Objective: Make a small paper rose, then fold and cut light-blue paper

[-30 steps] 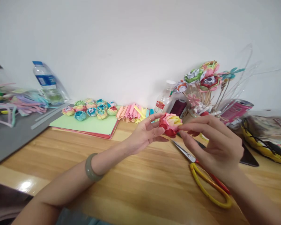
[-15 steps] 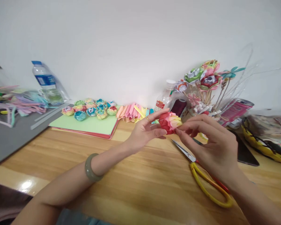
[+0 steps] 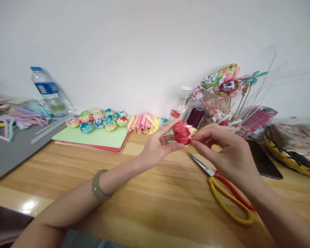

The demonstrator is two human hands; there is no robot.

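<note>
A red paper flower [image 3: 182, 133] with pink and pale yellow petals on its right side is held in the air above the table. My left hand [image 3: 157, 143], wearing a ring and with a bangle on the wrist, grips its left side between thumb and fingers. At its right edge my right hand [image 3: 222, 144] pinches the petals with thumb and forefinger. Below lie scissors [image 3: 209, 171] with red and yellow handles, slightly open, partly under the right forearm.
Several small paper flowers [image 3: 86, 127] sit on green paper [image 3: 93, 139] at the left. Folded paper strips [image 3: 142, 124] lie beside them. Behind stand a clear bottle [image 3: 179, 103], a dark thread spool [image 3: 195, 117] and stemmed paper flowers [image 3: 228, 88]. A black phone [image 3: 266, 163] lies right.
The flower has turned, so its red outer side faces me more and less yellow shows. My right hand has shifted slightly left, uncovering more of the scissors' red handle.
</note>
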